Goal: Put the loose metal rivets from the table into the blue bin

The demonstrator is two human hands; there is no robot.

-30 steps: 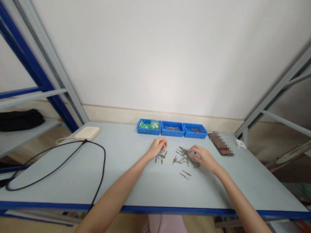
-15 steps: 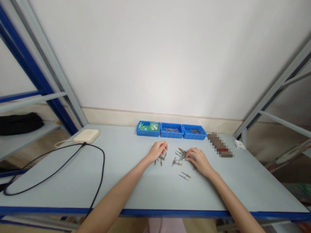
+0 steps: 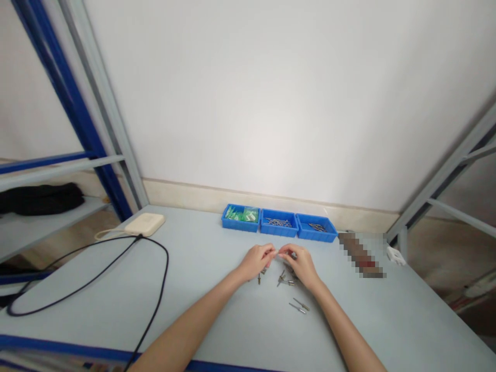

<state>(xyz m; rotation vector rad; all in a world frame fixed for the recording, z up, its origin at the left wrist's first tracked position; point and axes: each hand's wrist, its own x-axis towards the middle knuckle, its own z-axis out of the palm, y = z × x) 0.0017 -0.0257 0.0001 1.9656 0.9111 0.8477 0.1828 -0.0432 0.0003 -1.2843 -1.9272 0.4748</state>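
Observation:
My left hand (image 3: 256,262) is closed in a pinch above the grey table. Its fingertips meet those of my right hand (image 3: 301,263), which is pinched too. Something small and pale shows between the two sets of fingertips, too small to name. Under and around the hands lie loose metal pieces like blind rivets, each a thin pin with a thicker end. One such rivet-like piece (image 3: 259,279) lies below my left hand, and a small group (image 3: 284,280) lies by my right wrist, partly hidden. Nearer me, a pair of them (image 3: 297,308) rests side by side.
Behind the hands stand three blue bins: one with green packets (image 3: 241,226), one with thin metal pins (image 3: 278,232), one with a few darker pieces (image 3: 318,237). A blurred-out brown object (image 3: 358,253) lies right. A white box (image 3: 144,224) and black cable (image 3: 167,258) are left.
My right hand has left the pile of metal pieces and moved left to my left hand, so their fingertips now meet. The camera view has tilted and shifted slightly.

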